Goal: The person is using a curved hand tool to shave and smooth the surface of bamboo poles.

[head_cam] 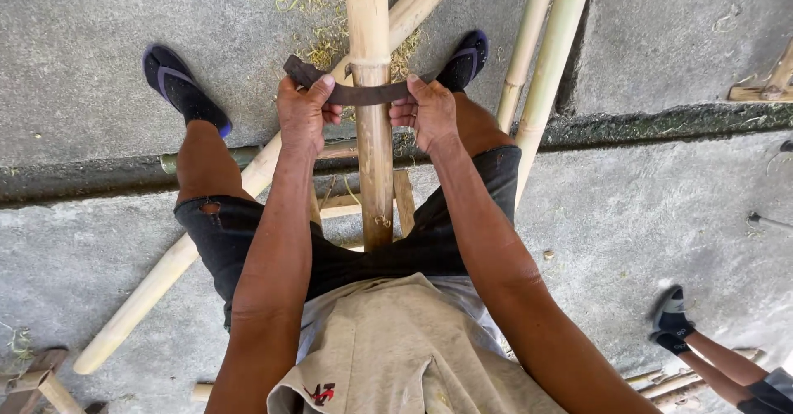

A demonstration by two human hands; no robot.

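Grey concrete floor (99, 42) runs under everything, crossed by a darker, damp-looking seam, and strewn near the top of the view with pale yellowish shavings (318, 9). Over it a person sits astride a thick bamboo pole (373, 158) that runs away between the knees, both feet in dark sandals planted to either side. Each hand grips one end of a dark, curved two-handled blade (355, 92) laid across the pole — the left hand (301, 116) is closed round the left end, thumb on top, and the right hand (423, 112) is wrapped the same way round the right end, fingers curled under. The blade touches the pole just at a node ring. Judging by the shavings already lying ahead of the blade, some scraping seems done on the far stretch of the pole; the length between the blade and the person's lap looks smooth and tan, though whether it is finished or untouched cannot be told. Several more poles (545, 59) lie beside and beneath — one slanting off to the lower left — with no visible scraping marks on them. Another person's leg and sandalled foot (671, 319) show at the lower right, well apart.
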